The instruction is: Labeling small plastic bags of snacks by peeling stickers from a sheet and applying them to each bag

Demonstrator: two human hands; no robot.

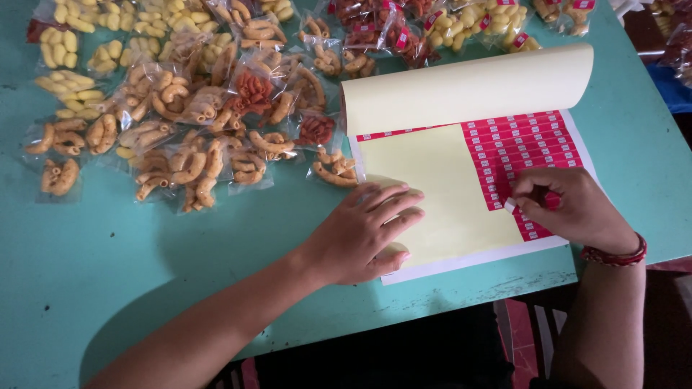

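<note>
Left hand (364,234) flat on sticker sheet's (440,194) edge, grip released; right hand (573,209) pinches a sticker (510,206).

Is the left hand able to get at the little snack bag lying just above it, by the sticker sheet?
Probably yes. The left hand lies flat on the sticker sheet, and the snack bag sits just beyond its fingertips on the green table, with nothing between them.

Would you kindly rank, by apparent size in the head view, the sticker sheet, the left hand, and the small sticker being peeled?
1. sticker sheet
2. left hand
3. small sticker, pinched in the right hand
</note>
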